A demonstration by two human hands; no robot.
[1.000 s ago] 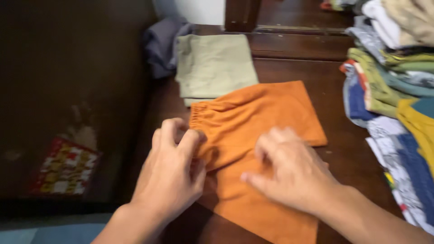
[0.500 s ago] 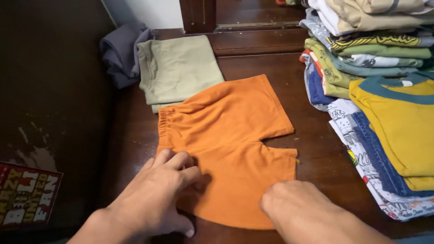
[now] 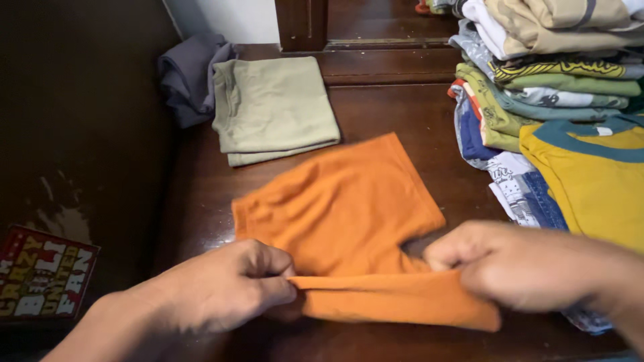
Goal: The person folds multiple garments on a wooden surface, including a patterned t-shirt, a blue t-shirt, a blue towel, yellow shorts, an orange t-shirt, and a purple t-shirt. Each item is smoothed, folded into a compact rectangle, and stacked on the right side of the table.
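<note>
- Left hand (image 3: 221, 291) pinches the near edge of the orange shorts (image 3: 342, 208), thumb and fingers closed on the fabric at the waistband side, lifting that edge just off the tabletop (image 3: 416, 114).
- Beyond the left hand, well apart from it, a folded olive-green garment (image 3: 275, 107) lies flat, with a crumpled grey garment (image 3: 191, 74) touching its left side.
- Left of the left hand, below the tabletop's edge, a red printed box (image 3: 43, 281) sits in the dark.
- Orange shorts stretch between the two hands; the near part is doubled over and held taut, while the far part rests on the wood, blurred by motion.
- Right hand (image 3: 510, 265) is clamped on the shorts' near edge at the leg end, fingers curled around the cloth.
- Beyond and right of the right hand, a yellow shirt with a teal collar (image 3: 590, 181) tops a spread of printed clothes, and behind it rises a stack of folded clothes (image 3: 550, 60).
</note>
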